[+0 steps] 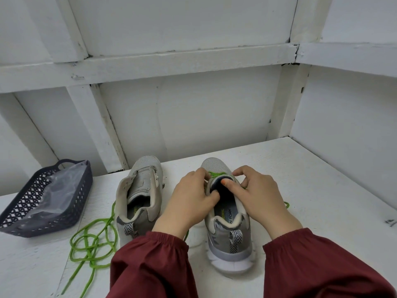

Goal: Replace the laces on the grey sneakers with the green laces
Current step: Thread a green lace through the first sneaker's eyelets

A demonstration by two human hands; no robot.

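I see the white table (311, 190) ending at a white wall (204, 117) close behind the right sneaker (227, 237), with bare surface to its right. The left hand (189, 201) and right hand (257, 196) both curl round this sneaker's upper, thumbs on the tongue, beside the threaded green lace (216, 174). Left of it stand the unlaced left sneaker (139, 190), a loose green lace (92, 244) and a dark basket (84, 190).

head cam | faces forward and down (wide-angle) | close over table (300, 190) | wall (193, 125) fills upper half
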